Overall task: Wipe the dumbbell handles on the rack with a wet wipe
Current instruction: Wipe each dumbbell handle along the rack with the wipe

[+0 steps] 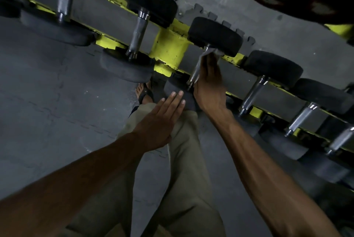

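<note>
Wiping one chrome dumbbell handle (193,75) on the yellow steel rack (170,45), with the rest of the row waiting.

Curling round that handle, the right hand (209,81) is gripping a crumpled grey wet wipe (206,54) up near the far black rubber head (214,35), just right of the rack's yellow post; the left hand (161,119) is hovering flat, fingers straight, holding nothing, just below and left of the post near the khaki trouser leg (182,160). The wipe is looking bunched, so it is probably skipping part of the bar, and a hard rub may be rolling the dumbbell on its rails toward the sandalled foot (144,93) below the post. No brand, label or weight marking is showing legibly on any dumbbell.
</note>
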